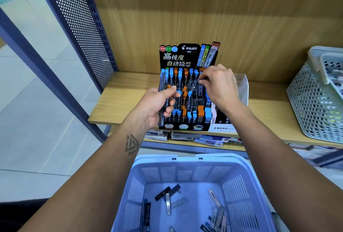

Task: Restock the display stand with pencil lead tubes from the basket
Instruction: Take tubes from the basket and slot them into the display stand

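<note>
A black display stand (187, 56) sits on the wooden shelf (120, 101), its slots holding several lead tubes with blue and orange caps. My left hand (157, 105) grips a bundle of lead tubes (161, 86) upright at the stand's left side. Over the stand's upper right rows, my right hand (219, 85) pinches one blue-capped tube (200, 79). Below, a blue basket (194, 166) holds several loose tubes (168, 197) on its floor.
A grey perforated basket (313, 105) stands on the shelf at the right. A clear holder and a white MONO box (221, 128) sit just right of the stand. Flat packs lie on the lower shelf (207, 141). A dark mesh panel (83, 27) bounds the shelf's left.
</note>
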A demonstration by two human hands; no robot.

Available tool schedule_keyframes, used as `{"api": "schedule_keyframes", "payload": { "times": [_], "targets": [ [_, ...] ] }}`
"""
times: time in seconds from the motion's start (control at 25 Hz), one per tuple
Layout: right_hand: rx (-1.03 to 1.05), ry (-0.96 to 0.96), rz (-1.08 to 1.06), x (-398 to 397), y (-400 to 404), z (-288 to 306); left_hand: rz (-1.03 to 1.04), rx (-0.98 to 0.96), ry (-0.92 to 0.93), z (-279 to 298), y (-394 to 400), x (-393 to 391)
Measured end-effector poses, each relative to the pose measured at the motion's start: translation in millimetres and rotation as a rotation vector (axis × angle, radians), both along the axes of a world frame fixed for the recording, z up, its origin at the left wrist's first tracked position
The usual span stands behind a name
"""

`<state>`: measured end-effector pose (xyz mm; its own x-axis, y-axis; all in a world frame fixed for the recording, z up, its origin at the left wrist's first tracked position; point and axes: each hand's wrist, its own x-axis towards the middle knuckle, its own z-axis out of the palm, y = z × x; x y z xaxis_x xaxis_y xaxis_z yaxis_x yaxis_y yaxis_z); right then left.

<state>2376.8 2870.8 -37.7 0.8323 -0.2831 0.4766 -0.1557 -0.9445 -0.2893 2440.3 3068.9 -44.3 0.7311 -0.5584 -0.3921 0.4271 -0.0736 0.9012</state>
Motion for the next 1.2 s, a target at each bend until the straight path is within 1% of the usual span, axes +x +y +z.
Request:
{"api": "schedule_keyframes", "payload": {
  "times": [0.2, 0.44, 0.64, 0.8, 0.88, 1.0, 1.12, 1.2],
  "targets": [
    [-0.061, 0.019, -0.061, 1, -6, -5, -0.009, -0.009, -0.005, 1, -2, -1],
    [-0.059, -0.006, -0.065, -1, -10, 4, -0.012, -0.008, -0.014, 2, -6, -7],
    [-0.129, 0.121, -0.004, -7, -5, 3, -0.02, 0.003, -0.019, 2, -8, -12],
    [-0.345, 0.263, -0.053, -3, 6, -7, -0.021, 0.002, -0.023, 1, -7, -12],
    [-0.393, 0.298, -0.096, 0, 10, -10, -0.02, -0.004, -0.02, 1, -7, -11],
    [-0.389, 0.309, -0.095, 4, 8, -9, -0.016, -0.003, -0.016, 3, -7, -9],
    [-0.365, 0.317, -0.042, 5, 8, -9, -0.019, -0.009, -0.019, 3, -9, -10],
    [-0.303, 0.284, -0.011, 2, 6, -3, -0.018, -0.009, -0.018, 4, -8, -10]
  ]
}}
